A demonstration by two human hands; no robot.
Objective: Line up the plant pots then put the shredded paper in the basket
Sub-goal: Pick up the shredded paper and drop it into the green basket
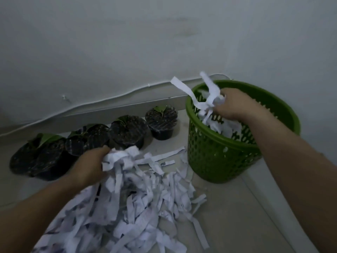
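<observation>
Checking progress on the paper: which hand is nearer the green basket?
Right. The right hand grips paper strips over the green basket; the left hand grips the floor pile, apart from the basket.

Left forearm is seen entering from the lower left, bare, angled up and to the right. Left hand (pixel 89 165) is held low, back of the hand upward, fingers curled round a bunch of paper strips (pixel 120 159). Right forearm is extended from the right edge, raised higher. Right hand (pixel 235 105) is held over the basket (pixel 218 157) mouth, fingers closed on a clump of strips (pixel 209 95).
</observation>
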